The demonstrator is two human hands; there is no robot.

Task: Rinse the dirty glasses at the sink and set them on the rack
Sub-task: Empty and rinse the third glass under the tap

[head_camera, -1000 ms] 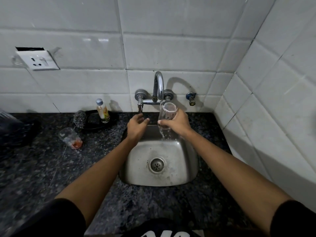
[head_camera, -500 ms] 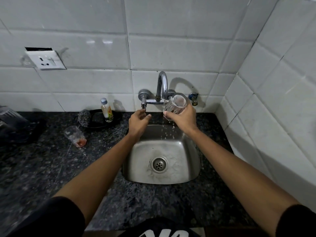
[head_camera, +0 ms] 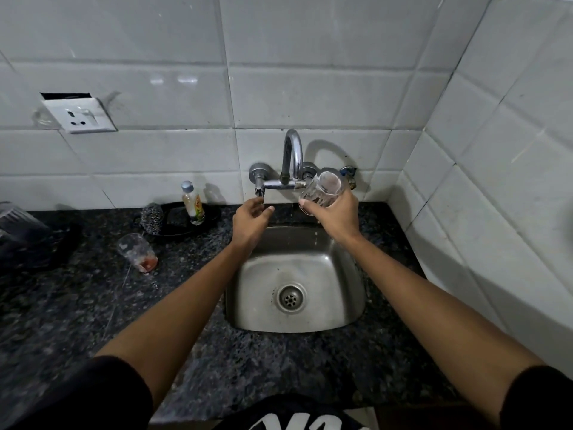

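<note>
A dark speckled stone bench runs under a wall of white tiles that turns a corner at the right. A steel sink is set into the bench toward its right end, close to the back edge, with a round drain in its floor. At the left edge of the bench lies a dark, blurred object that cannot be made out. A chrome tap is fixed to the wall above the back edge of the sink, and a white socket plate sits on the tiles up to the left. The left hand reaches to the lever at the tap's left end, fingers loosely curled with their tips at the lever; whether they actually grip it cannot be told. The right hand holds a clear glass over the back right corner of the sink, thumb and fingers wrapped round its lower part, the glass tilted with its mouth toward the wall and drops falling beneath it. A black dish rests at the back edge left of the sink, carrying a scrubber and a small bottle. Nearer the front, left of the sink, a dirty glass stands tilted-looking with reddish residue in its bottom.
</note>
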